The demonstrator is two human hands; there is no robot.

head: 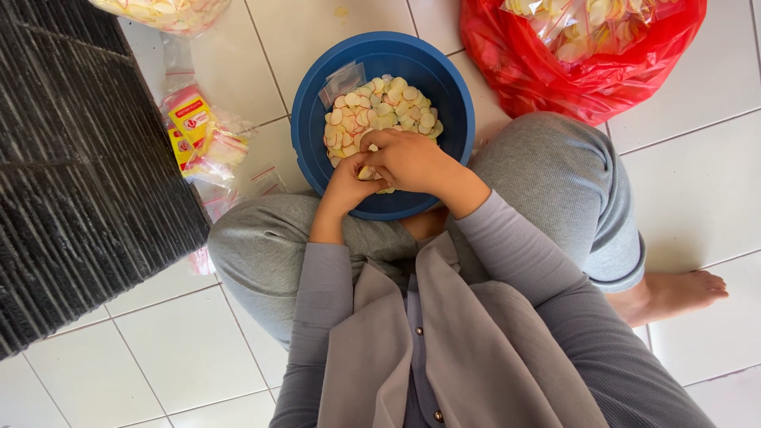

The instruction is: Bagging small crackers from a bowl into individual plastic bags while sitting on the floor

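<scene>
Your right hand [408,161] lies over your left hand [349,184], so you cannot see the left fingers or tell what either hand grips among the pale round crackers [380,111]. Both hands hide the near part of the blue basin [380,55]. The red plastic bag [555,71] is cut off by the top edge, as is the clear bag of crackers [162,12] at the upper left. The print on the small yellow-and-red packets [194,131] is too small to make out.
</scene>
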